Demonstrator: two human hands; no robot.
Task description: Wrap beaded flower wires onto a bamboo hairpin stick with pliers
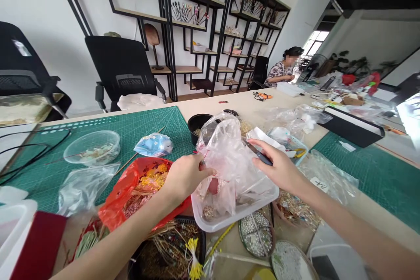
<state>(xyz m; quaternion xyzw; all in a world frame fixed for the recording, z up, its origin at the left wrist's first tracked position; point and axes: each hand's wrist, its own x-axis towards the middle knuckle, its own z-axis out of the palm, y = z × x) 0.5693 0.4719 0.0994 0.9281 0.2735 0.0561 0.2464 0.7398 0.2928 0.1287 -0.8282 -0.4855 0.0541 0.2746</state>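
The white tub (213,225) sits on the table in front of the person, and out of it bulges the clear plastic bag (226,144), its long axis running from the tub up and away from the person, its puffed top at the far end. The left hand (185,175) has its fingers curled and closed on the bag's left side, so the bag lies just right of those fingertips. The right hand (278,164) grips a dark-handled tool (264,158) between thumb and fingers, its long axis slanting leftward and away, metal end toward the bag, handle end nearer the palm.
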